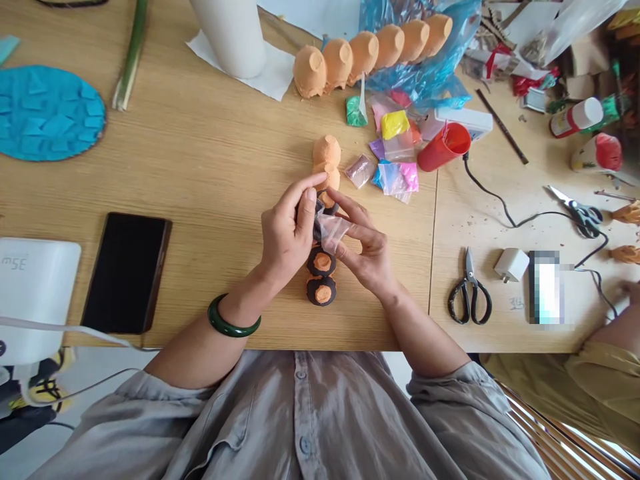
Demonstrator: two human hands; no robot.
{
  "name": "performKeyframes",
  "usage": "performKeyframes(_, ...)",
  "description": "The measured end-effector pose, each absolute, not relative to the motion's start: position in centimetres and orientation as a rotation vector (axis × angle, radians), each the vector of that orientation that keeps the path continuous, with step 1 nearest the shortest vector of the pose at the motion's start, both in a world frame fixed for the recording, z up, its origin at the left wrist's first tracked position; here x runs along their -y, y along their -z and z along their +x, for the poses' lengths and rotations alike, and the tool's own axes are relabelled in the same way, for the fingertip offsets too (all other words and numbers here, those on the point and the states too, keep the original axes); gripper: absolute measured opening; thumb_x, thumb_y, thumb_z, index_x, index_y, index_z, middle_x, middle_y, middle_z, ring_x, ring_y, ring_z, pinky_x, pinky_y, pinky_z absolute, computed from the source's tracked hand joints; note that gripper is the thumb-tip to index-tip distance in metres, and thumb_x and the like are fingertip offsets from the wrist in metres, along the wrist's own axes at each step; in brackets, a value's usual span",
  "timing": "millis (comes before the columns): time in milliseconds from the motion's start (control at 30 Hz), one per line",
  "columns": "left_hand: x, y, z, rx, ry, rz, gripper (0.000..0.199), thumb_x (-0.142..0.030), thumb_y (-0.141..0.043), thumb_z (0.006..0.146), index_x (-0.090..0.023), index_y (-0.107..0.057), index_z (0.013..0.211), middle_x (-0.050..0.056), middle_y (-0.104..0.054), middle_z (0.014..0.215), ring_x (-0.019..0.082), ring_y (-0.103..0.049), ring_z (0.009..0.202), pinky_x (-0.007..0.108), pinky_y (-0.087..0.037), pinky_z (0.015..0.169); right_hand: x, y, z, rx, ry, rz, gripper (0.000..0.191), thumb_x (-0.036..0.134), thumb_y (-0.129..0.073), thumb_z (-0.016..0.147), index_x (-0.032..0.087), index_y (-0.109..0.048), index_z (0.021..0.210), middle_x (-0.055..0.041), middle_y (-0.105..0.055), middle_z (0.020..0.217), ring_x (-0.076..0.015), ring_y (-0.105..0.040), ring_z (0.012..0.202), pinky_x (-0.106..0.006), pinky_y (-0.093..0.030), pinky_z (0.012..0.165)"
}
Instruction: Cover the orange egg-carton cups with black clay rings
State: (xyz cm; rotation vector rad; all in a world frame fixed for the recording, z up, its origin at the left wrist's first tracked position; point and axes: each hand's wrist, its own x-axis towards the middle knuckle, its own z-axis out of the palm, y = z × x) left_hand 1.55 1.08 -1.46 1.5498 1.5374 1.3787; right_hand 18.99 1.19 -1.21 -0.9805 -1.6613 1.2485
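Far left: a blue disc [47,113] and a phone [126,272] lie on the table [200,160], well clear of the work. Centre: the left hand [287,233] is closed around a small plastic bag [331,230] of dark material, thumb and fingers pinching its top. The right hand [365,250] pinches the bag's lower corner, fingers narrow. Both are held just above a row of orange cups [323,270] with dark rims. Advisable to keep the bag steady directly over the row and grip close to its mouth. Right: colour packets [395,150], a red cup [444,147], scissors [469,293].
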Motion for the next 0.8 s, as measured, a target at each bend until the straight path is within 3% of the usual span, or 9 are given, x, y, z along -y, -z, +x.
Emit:
performKeyframes(133,-1.0,1.7,1.8,-1.586,-1.441,1.565,0.05,-0.058,-0.044,0.12,-0.026,-0.08,0.133,0.008,-0.086,0.132,0.025,-0.082,0.122,0.034,-0.065,0.108,-0.6,1.0,18.6,1.619,-1.286,-1.015,0.043,0.071,-0.081,0.096,0.033,-0.089,0.114,-0.0027,-0.069,0.168,-0.035,-0.055,0.165,-0.062,-0.037,0.143)
performKeyframes(367,-0.8,1.6,2.1,-1.538,-1.504,1.505,0.048,-0.058,-0.046,0.12,-0.028,-0.081,0.133,0.009,-0.084,0.137,0.025,-0.08,0.129,0.035,-0.063,0.111,0.0,1.3,18.2,1.679,-1.123,-1.003,0.032,0.066,-0.084,0.096,0.038,-0.089,0.109,0.0015,-0.059,0.177,-0.0345,-0.043,0.172,-0.064,-0.04,0.141)
performKeyframes(500,-0.6,1.1,2.4,-1.533,-1.563,1.517,0.051,-0.059,-0.047,0.12,-0.023,-0.083,0.127,0.01,-0.087,0.13,0.023,-0.083,0.121,0.036,-0.065,0.106,0.5,1.3,17.9,1.709,-1.161,-1.028,0.034,0.069,-0.078,0.099,0.038,-0.088,0.109,0.0035,-0.058,0.177,-0.0348,-0.037,0.175,-0.065,-0.044,0.138)
performKeyframes(633,-0.4,1.4,2.6,-1.533,-1.547,1.495,0.055,-0.066,-0.046,0.118,-0.026,-0.084,0.123,0.008,-0.087,0.125,0.023,-0.083,0.115,0.037,-0.065,0.104,0.9,1.5,17.6,1.695,-1.124,-1.013,0.031,0.065,-0.073,0.103,0.039,-0.087,0.109,0.0051,-0.059,0.176,-0.0319,-0.04,0.174,-0.061,-0.047,0.138)
performKeyframes(800,-0.3,1.9,2.6,-1.503,-1.467,1.459,0.059,-0.07,-0.044,0.117,-0.026,-0.083,0.116,0.009,-0.085,0.112,0.025,-0.081,0.11,0.036,-0.064,0.097,0.8,1.4,17.8,1.727,-1.063,-0.973,0.031,0.064,-0.076,0.102,0.035,-0.086,0.108,-0.0011,-0.061,0.174,-0.0333,-0.039,0.175,-0.061,-0.046,0.138)
